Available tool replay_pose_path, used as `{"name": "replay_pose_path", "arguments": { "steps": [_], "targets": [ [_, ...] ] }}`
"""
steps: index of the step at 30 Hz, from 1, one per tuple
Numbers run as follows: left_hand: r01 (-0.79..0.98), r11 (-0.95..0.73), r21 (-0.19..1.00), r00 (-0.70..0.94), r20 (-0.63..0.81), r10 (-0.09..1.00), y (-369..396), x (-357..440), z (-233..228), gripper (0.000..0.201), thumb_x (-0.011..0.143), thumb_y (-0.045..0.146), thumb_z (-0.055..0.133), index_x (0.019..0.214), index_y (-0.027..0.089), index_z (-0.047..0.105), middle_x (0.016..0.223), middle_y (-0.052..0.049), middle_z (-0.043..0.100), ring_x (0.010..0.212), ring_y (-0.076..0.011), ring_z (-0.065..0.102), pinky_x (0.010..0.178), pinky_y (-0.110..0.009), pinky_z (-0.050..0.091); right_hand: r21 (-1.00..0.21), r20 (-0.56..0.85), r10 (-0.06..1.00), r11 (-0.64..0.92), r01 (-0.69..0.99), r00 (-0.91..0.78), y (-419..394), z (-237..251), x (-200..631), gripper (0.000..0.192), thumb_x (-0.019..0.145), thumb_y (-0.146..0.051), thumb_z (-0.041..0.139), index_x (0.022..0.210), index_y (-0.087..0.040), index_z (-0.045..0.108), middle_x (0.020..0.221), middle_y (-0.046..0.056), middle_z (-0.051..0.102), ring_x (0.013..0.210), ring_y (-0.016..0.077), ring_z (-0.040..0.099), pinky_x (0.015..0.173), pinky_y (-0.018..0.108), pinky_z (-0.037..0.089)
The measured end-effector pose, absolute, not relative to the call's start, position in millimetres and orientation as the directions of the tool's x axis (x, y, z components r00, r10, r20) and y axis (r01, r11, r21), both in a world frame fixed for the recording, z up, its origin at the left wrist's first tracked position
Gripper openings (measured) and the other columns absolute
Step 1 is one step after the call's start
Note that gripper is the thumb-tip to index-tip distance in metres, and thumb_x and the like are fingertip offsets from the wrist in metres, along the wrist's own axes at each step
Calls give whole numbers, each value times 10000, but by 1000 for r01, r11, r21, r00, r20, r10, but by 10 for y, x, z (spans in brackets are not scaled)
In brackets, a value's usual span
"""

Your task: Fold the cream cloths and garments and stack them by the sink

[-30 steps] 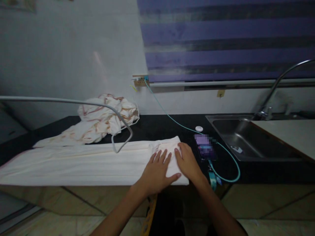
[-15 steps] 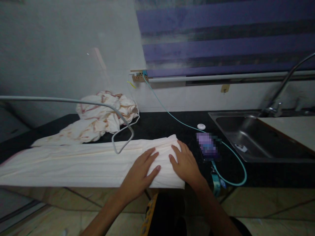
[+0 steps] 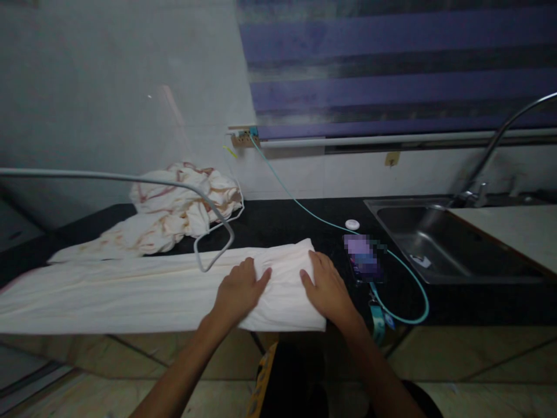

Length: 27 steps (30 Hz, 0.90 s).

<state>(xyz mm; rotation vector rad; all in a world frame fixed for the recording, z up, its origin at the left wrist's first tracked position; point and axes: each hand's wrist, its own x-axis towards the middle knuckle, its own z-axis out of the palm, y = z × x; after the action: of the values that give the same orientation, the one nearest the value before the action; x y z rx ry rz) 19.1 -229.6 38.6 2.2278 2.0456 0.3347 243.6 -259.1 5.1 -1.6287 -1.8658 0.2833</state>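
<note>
A long cream cloth [image 3: 130,287], folded lengthwise, lies along the front of the black counter [image 3: 287,223]. My left hand [image 3: 237,290] rests palm down on the cloth, a little left of its right end. My right hand [image 3: 326,287] lies flat on the cloth's right end, fingers spread. Both hands press on the fabric without grasping it.
A crumpled white cloth with brown stripes [image 3: 174,206] sits at the back left. A grey wire hanger [image 3: 209,223] reaches over the counter. A phone [image 3: 361,258] on a teal cable [image 3: 404,278] lies right of my right hand. A steel sink [image 3: 439,244] with faucet [image 3: 491,157] is further right.
My left hand has slid leftward along the cloth, away from my right hand. My right hand has stayed near the cloth's right end.
</note>
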Motion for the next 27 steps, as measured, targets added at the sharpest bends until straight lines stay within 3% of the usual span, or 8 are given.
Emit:
{"name": "replay_pose_path", "arguments": {
  "steps": [2,7,10,14,18,24,27],
  "targets": [
    [979,-145,145,121,165,979,-2291,225,346,524,1025,571,315,1115,121,568,1113,-205,671,1059,-350,637,870,-445,496,-548,318,948,204,811,-23,-2603,55,2435,599,1029,-356,445,1555,-70,427,1562,232,472,1497,325,389,1221,485,353],
    [945,-313,95,263,349,899,-2162,-109,267,516,1031,513,306,1256,153,599,1336,-208,603,1235,-380,551,1002,-548,495,-538,309,951,189,821,-16,-2625,92,2432,607,1015,-344,478,1551,-62,437,1599,243,417,1519,345,360,1228,475,344],
    [885,-441,152,335,450,828,-2081,-338,218,460,1022,479,371,1292,184,600,1415,-186,574,1344,-356,511,1147,-573,431,-535,315,949,201,821,-28,-2622,103,2425,604,1008,-334,490,1549,-67,444,1595,241,426,1516,349,364,1232,483,336],
    [827,-512,232,312,567,762,-2233,-229,242,591,1025,518,440,1477,137,466,1562,-194,472,1484,-321,413,1239,-550,364,-545,306,952,169,821,7,-2610,91,2405,612,1011,-344,493,1552,-60,448,1592,263,424,1518,384,354,1219,521,342],
    [773,-616,152,523,396,755,-2610,268,317,692,1004,568,492,1566,172,410,1627,-151,438,1524,-304,386,1276,-539,312,-587,316,948,173,791,28,-2604,88,2399,591,1047,-339,398,1566,-59,427,1568,233,478,1522,366,357,1240,520,310],
    [769,-637,55,631,90,770,-2813,710,169,1229,725,780,728,1638,85,287,1694,-226,251,1582,-421,210,1283,-623,229,-749,309,944,166,641,117,-2605,126,2451,567,1083,-378,266,1514,-83,487,1504,200,562,1428,296,499,1200,460,383],
    [738,-674,13,674,37,738,-2784,687,168,1156,784,764,693,1667,171,240,1721,-194,167,1597,-415,134,1284,-635,192,-771,298,948,167,615,116,-2605,134,2472,577,1084,-410,271,1499,-84,505,1488,209,575,1413,293,518,1185,451,396]
  ]
}}
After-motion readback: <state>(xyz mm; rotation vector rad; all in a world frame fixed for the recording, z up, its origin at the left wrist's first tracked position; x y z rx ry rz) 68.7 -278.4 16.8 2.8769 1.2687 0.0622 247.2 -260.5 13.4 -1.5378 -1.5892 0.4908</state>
